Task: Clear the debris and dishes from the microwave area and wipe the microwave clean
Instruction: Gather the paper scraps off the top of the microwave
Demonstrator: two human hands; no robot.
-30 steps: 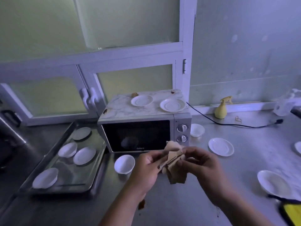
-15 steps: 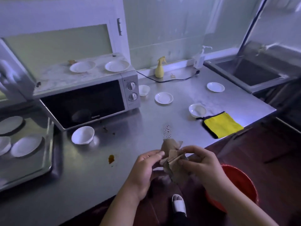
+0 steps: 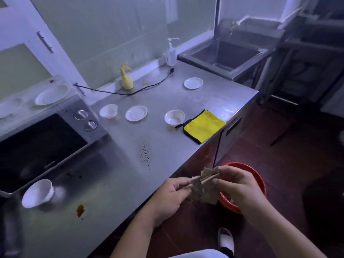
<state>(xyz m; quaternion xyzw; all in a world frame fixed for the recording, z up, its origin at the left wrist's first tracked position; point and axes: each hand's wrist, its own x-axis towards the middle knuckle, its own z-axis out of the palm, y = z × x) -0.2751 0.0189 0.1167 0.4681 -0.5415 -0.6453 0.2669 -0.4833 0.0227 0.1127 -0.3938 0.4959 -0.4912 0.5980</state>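
Several white dishes spread over a steel counter, dim bluish light throughout. At the left, a microwave with its dark door closed and two knobs, one plate on its pale top. Just right of the knobs, a small bowl; beside that, a saucer; further right, a second bowl just beside a yellow cloth lying at the counter's edge. Another saucer well back, toward the sink at the far end. One more bowl in front of the microwave door. Against the back wall, a yellow spray bottle and a pump dispenser, with a dark cord trailing along the counter between them. Brown smear near the front edge; patch of dark specks mid-counter. Below, dark reddish floor and a red basin standing on it beside the counter front.

Out past the counter edge, above the floor: left hand and right hand close together, both clenched on a crumpled wad of brown paper scraps. Left fingertips pinching the wad's left side. Right fingers curled over its upper right, pressing on folded strips. Wad overlapping the basin's near rim in this view.
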